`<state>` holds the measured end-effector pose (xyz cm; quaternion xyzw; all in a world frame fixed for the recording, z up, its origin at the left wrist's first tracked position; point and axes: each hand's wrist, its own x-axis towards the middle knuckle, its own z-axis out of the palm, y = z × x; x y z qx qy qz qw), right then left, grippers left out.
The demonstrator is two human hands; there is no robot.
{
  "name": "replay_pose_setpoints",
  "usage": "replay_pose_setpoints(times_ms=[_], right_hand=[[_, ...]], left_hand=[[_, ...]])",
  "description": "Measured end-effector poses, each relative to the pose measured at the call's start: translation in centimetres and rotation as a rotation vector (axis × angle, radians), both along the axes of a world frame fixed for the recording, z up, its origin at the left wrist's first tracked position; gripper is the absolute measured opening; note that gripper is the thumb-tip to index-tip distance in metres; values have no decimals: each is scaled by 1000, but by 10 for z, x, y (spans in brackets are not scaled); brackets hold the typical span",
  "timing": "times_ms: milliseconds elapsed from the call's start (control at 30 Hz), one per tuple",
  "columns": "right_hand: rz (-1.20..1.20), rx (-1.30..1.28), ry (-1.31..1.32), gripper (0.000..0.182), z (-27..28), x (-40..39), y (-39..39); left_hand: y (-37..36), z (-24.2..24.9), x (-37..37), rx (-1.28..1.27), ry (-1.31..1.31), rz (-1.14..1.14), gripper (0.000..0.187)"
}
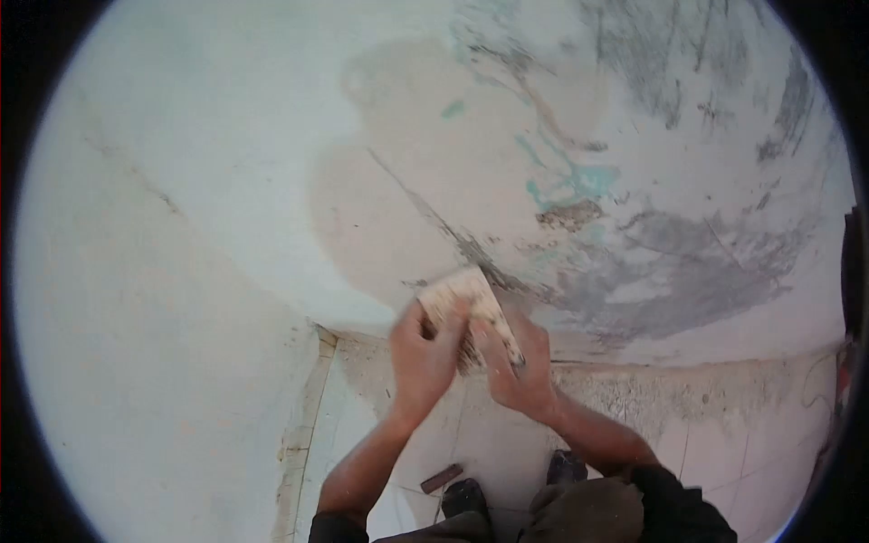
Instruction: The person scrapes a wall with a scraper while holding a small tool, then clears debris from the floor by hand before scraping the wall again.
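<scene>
At the centre of the frame, both hands (471, 353) clamp a pale, dark-smeared board (484, 303) beside the stained wall (407, 199).

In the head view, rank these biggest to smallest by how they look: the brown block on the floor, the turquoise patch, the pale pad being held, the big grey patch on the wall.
Grey patch
Pale pad
Turquoise patch
Brown block, though it lies down on the floor, so real size is unsure
</scene>
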<state>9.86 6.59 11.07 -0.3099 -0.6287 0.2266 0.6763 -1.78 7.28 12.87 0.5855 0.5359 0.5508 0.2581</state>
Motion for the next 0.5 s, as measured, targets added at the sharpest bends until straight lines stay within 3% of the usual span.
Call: replay_pose_setpoints(times_ms=[133,167,233,333,400,500], right_hand=[[-45,-3,-141,11,15,2,8],[-37,-10,-146,11,24,2,8],[67,-107,-103,10,45,-1,6],[-3,-59,61,7,14,-7,-6],[-25,-17,-29,8,21,-7,0],[-14,-17,-96,7,47,-8,6]], left_hand=[[4,19,-1,-118,-68,26,33],[8,33,-2,-67,-196,-46,34],[3,35,-1,-76,-197,-43,34],[-2,17,-2,-86,-120,-13,36],[-3,15,-1,-131,-77,-35,32],[8,36,-5,-80,-221,-56,35]])
